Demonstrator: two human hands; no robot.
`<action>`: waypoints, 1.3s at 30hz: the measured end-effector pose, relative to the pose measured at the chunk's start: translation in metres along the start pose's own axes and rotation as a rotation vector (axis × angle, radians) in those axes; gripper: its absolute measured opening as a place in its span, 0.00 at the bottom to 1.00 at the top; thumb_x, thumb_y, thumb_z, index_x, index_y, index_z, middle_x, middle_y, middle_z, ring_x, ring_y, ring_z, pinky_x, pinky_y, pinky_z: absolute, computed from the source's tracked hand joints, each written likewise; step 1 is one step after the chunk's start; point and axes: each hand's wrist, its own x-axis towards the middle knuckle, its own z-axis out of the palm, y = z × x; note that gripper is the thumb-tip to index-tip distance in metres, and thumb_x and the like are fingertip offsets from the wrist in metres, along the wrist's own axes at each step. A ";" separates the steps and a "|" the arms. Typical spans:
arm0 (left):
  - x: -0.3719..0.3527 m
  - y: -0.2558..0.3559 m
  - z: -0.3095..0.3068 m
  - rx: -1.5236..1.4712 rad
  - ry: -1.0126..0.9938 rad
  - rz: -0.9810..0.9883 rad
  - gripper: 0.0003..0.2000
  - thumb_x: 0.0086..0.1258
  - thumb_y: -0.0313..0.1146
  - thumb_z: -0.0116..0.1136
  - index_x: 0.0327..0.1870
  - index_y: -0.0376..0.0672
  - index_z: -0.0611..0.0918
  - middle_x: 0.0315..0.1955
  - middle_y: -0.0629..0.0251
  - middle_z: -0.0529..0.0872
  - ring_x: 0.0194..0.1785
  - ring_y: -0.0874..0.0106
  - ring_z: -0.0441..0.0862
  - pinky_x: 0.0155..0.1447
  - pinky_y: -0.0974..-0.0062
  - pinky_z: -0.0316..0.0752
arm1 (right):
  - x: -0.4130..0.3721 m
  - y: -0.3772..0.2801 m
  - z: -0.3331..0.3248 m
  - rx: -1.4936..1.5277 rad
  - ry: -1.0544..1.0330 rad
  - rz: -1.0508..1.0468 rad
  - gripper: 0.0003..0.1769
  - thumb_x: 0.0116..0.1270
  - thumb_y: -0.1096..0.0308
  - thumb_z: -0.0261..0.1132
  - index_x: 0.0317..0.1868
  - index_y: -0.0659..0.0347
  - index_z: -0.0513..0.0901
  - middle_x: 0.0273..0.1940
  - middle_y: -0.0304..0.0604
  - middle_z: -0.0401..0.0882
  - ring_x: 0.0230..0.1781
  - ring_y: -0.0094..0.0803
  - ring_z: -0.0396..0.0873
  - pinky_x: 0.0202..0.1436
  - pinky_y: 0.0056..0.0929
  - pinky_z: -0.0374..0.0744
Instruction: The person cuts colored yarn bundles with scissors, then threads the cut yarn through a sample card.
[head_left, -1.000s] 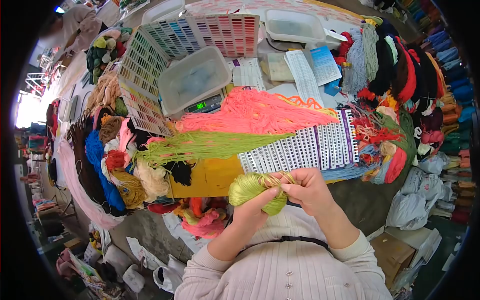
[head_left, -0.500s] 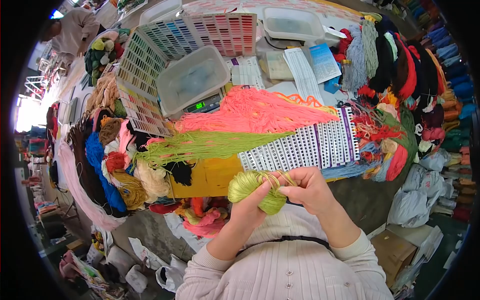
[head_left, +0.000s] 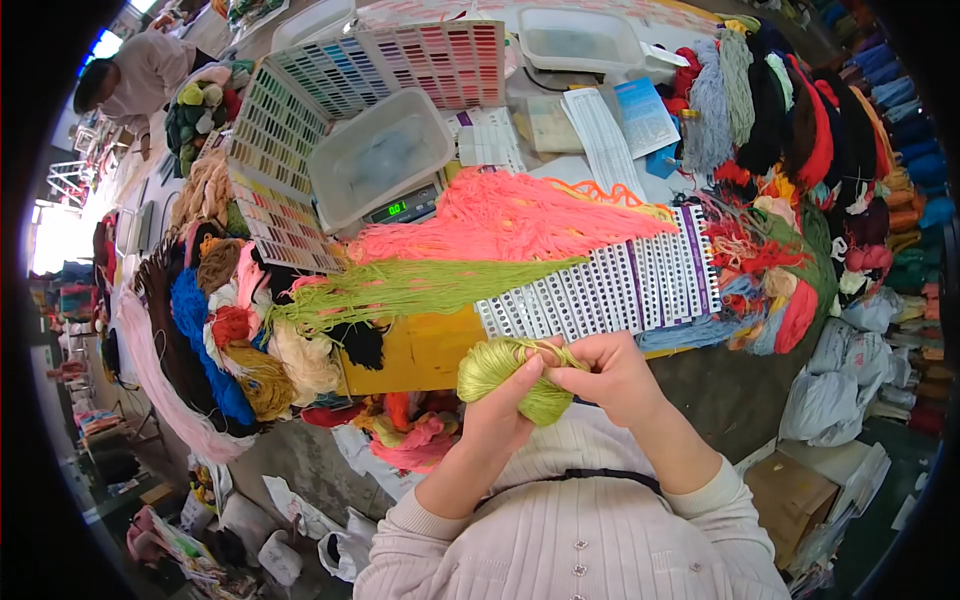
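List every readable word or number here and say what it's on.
"0.1", roughly, in green digits: scale display.
Colour charts, printed sheets, white label sheet: print too small to read.
Green skein in left hand and right hand: no label.

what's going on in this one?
A person holds a green skein in the left hand, while the right hand pinches its strands at the top. Beyond them, pink yarn and green strands lie spread on the table, near a scale and colour cards.
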 end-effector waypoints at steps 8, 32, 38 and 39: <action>0.005 -0.001 0.000 0.008 -0.007 -0.028 0.12 0.63 0.32 0.45 0.43 0.36 0.72 0.42 0.60 0.74 0.45 0.72 0.72 0.49 0.73 0.68 | 0.002 0.006 -0.002 0.221 0.004 -0.004 0.03 0.52 0.75 0.58 0.24 0.66 0.76 0.16 0.28 0.65 0.17 0.11 0.58 0.18 0.14 0.57; 0.004 0.043 -0.336 -0.005 0.496 0.173 0.10 0.59 0.33 0.42 0.40 0.39 0.70 0.25 0.63 0.76 0.26 0.67 0.73 0.38 0.68 0.71 | 0.016 0.032 -0.428 0.146 0.660 -0.515 0.08 0.60 0.69 0.48 0.34 0.63 0.73 0.33 0.42 0.72 0.35 0.29 0.71 0.44 0.26 0.69; 0.202 -0.081 -0.150 -0.105 0.530 -0.240 0.05 0.56 0.26 0.51 0.31 0.35 0.73 0.22 0.66 0.75 0.21 0.79 0.72 0.25 0.84 0.69 | 0.152 0.144 -0.276 -0.547 0.464 -0.097 0.04 0.47 0.74 0.59 0.26 0.64 0.75 0.24 0.37 0.71 0.26 0.26 0.69 0.31 0.23 0.68; 0.219 -0.098 -0.133 0.022 0.507 -0.255 0.06 0.56 0.26 0.51 0.33 0.35 0.73 0.23 0.65 0.75 0.22 0.79 0.72 0.26 0.84 0.69 | 0.167 0.161 -0.265 -0.550 0.461 -0.164 0.04 0.46 0.75 0.60 0.25 0.63 0.75 0.23 0.38 0.71 0.25 0.28 0.69 0.30 0.24 0.67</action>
